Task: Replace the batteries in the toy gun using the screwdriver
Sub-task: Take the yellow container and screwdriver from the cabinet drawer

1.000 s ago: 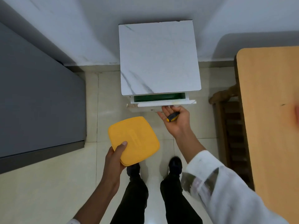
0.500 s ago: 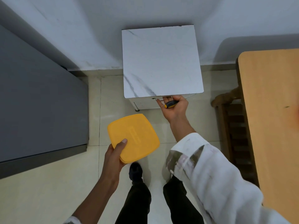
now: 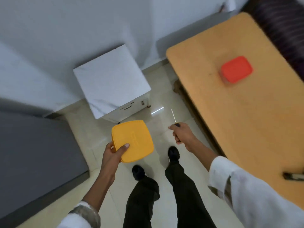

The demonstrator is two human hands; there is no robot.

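Note:
My left hand [image 3: 113,153] grips a yellow lidded box [image 3: 133,141] by its near corner, thumb on the lid, at waist height above the floor. My right hand [image 3: 181,133] is curled round the handle of a screwdriver [image 3: 173,117], whose thin metal shaft points up and away from me. An orange-lidded container [image 3: 236,69] stands on the wooden table [image 3: 246,120] to my right. A dark object [image 3: 293,176] lies at the table's near right edge, partly cut off by the frame. No toy gun can be made out for certain.
A white marble-topped cabinet [image 3: 110,79] stands against the wall ahead, its drawer shut. A grey bed or low surface [image 3: 32,153] fills the left side. My legs and shoes stand on pale floor tiles [image 3: 102,132] between them.
My right hand pushed the cabinet drawer shut, then drew back with the screwdriver. My view has swung right, bringing the table and the orange-lidded container into sight.

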